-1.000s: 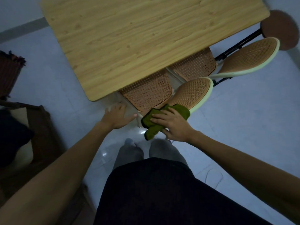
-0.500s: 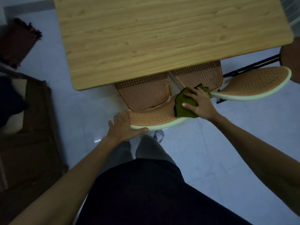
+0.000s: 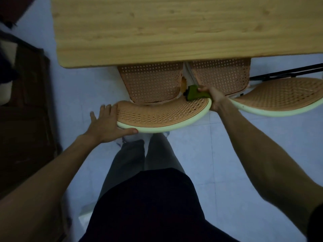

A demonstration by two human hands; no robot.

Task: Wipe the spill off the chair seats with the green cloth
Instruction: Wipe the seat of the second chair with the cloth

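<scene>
A home dining spot: wooden table [image 3: 174, 28], woven-seat chairs [image 3: 153, 82] tucked under, pale tiled floor [image 3: 227, 154].

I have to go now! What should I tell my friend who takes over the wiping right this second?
Left hand: open, steadying the near chair's backrest at its left end.
Right hand: shut on the green cloth, at the backrest's right end beside the seats.
Done: cannot tell; no spill is visible in this dim view.
Left: wipe both seats under the table.
</scene>
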